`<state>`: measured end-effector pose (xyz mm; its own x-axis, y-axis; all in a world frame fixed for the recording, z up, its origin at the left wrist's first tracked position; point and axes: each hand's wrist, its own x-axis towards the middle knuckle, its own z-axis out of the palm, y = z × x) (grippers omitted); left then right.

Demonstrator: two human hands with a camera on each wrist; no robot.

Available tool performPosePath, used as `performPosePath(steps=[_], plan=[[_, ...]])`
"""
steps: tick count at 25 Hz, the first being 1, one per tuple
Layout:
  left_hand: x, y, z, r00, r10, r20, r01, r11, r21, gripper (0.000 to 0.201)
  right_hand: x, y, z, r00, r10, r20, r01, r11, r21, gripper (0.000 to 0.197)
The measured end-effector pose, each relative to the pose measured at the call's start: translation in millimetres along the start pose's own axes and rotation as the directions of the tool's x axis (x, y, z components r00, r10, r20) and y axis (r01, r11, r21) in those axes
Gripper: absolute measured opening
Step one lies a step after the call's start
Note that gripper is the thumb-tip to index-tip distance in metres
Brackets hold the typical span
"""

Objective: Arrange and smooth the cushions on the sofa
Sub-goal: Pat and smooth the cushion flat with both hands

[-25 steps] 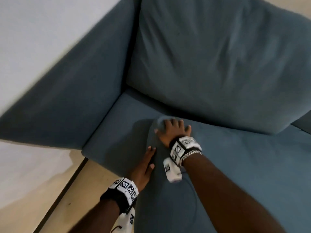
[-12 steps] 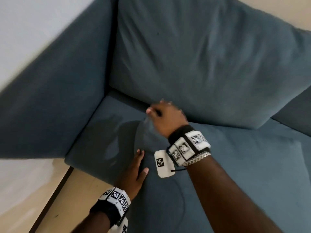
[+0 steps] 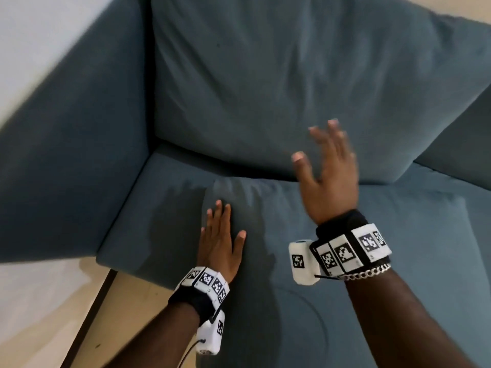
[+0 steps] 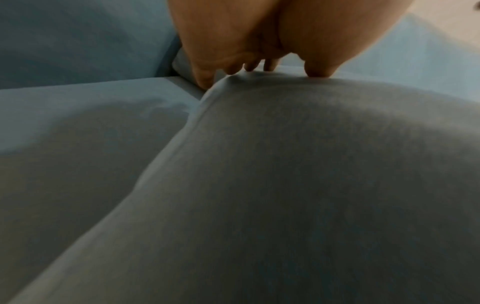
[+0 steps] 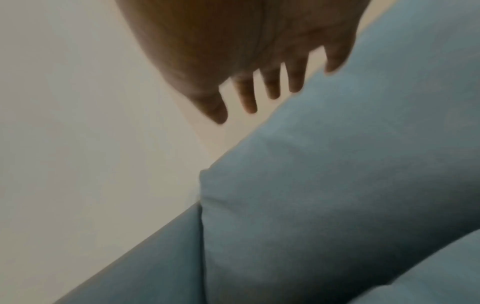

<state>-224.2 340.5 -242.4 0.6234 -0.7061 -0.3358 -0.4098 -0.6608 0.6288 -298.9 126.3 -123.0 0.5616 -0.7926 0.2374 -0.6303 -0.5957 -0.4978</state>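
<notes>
Blue sofa (image 3: 66, 144), corner end by the armrest. Loose seat cushion (image 3: 345, 261) lies flat on the sofa base, just in front of the back cushion (image 3: 265, 88), which leans upright against the sofa back.

Left hand (image 3: 220, 243): fingers straight and spread, palm flat on the seat cushion near its left edge, likely pinning it while the other hand works.

Right hand (image 3: 329, 176): wide open, holding nothing, raised before the back cushion's lower edge; probably poised to pat or smooth it.

Right hand is motion-blurred, so contact with the back cushion cannot be told. Sofa's right side is cut off.
</notes>
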Motion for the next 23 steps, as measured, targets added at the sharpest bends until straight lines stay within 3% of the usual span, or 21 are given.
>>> performPosePath(steps=[1,2,3,4,5,6,7,9,10,11,12,13,14,15,16,17,18,19,21,22,23], plan=[[7.6,9.1,0.2,1.0,-0.006,0.027,0.005,0.999,0.038,0.078,-7.7,14.5,-2.4,1.0,0.025,-0.018,-0.027,0.997,-0.078,0.061],[14.6,17.0,1.2,0.999,-0.025,0.048,0.022,0.998,0.063,0.076,-23.4,28.8,7.4,0.982,0.044,0.182,-0.002,0.975,-0.222,0.065],[20.4,23.2,-0.3,0.998,-0.034,0.058,0.029,0.995,0.091,0.074,-44.5,38.8,26.4,0.85,0.131,0.51,0.07,0.932,-0.356,0.068],[20.9,30.6,0.4,0.997,-0.027,0.069,0.017,0.991,0.134,0.073,-58.8,51.0,38.9,0.648,0.221,0.729,0.168,0.892,-0.42,0.07],[22.9,38.1,-0.2,0.997,-0.016,0.078,0.002,0.984,0.179,0.072,-53.2,54.6,39.0,0.539,0.242,0.807,0.22,0.884,-0.412,0.072],[25.5,44.7,0.5,0.995,-0.009,0.103,-0.014,0.976,0.215,0.072,-37.6,53.0,30.6,0.592,0.181,0.786,0.203,0.909,-0.363,0.07],[24.2,49.9,3.0,0.993,-0.013,0.117,-0.015,0.972,0.237,0.071,-17.2,45.5,10.9,0.717,0.066,0.694,0.179,0.945,-0.274,0.066],[18.2,61.9,8.2,0.993,-0.013,0.114,-0.017,0.967,0.256,0.07,14.6,39.4,-28.9,0.983,-0.033,0.178,0.042,0.998,-0.05,0.057],[13.1,68.8,14.3,0.993,-0.003,0.122,-0.03,0.963,0.267,0.07,14.5,50.8,-41.0,0.997,0.024,-0.072,-0.023,1.0,0.015,0.055],[11.0,75.3,18.4,0.993,-0.001,0.12,-0.033,0.959,0.281,0.071,5.2,62.5,-42.4,0.988,0.034,-0.147,-0.043,0.997,-0.063,0.057],[10.1,83.1,23.7,0.993,0.002,0.118,-0.038,0.953,0.3,0.072,-12.7,77.3,-31.1,0.999,0.027,0.029,-0.02,0.973,-0.23,0.063],[8.6,92.9,27.2,0.991,0.009,0.133,-0.051,0.948,0.315,0.074,-40.2,90.6,-10.9,0.896,0.101,0.432,0.081,0.92,-0.383,0.069],[4.9,103.4,31.7,0.987,0.017,0.161,-0.071,0.94,0.334,0.074,-56.5,105.0,5.7,0.653,0.204,0.729,0.188,0.889,-0.417,0.071],[2.1,111.4,36.3,0.983,0.021,0.182,-0.085,0.931,0.355,0.075,-54.1,114.1,10.1,0.51,0.206,0.835,0.236,0.9,-0.366,0.071],[1.7,119.8,41.9,0.979,0.032,0.201,-0.106,0.922,0.372,0.077,-35.4,113.0,0.1,0.559,0.137,0.817,0.139,0.957,-0.256,0.067],[-2.7,127.0,47.7,0.977,0.031,0.21,-0.112,0.914,0.389,0.078,-10.7,110.2,-17.2,0.695,0.066,0.716,-0.003,0.996,-0.089,0.059],[-6.3,134.0,54.0,0.98,0.022,0.198,-0.103,0.907,0.409,0.08,11.4,110.4,-35.8,0.875,-0.006,0.485,-0.024,0.998,0.055,0.051],[-7.9,144.1,62.4,0.982,0.022,0.186,-0.102,0.898,0.428,0.08,24.5,114.0,-56.5,0.985,0.014,0.174,-0.037,0.991,0.131,0.047],[-10.9,166.5,78.9,0.983,0.005,0.182,-0.085,0.896,0.436,0.08,8.4,140.0,-76.7,0.984,0.037,-0.174,-0.047,0.997,-0.058,0.055],[-11.4,176.3,89.3,0.984,-0.009,0.181,-0.07,0.902,0.426,0.081,-15.3,154.7,-71.5,0.999,0.026,-0.02,-0.03,0.968,-0.248,0.067],[-11.1,184.8,98.5,0.984,-0.018,0.179,-0.06,0.905,0.42,0.082,-43.2,165.6,-54.5,0.933,0.098,0.346,0.05,0.918,-0.394,0.079]])
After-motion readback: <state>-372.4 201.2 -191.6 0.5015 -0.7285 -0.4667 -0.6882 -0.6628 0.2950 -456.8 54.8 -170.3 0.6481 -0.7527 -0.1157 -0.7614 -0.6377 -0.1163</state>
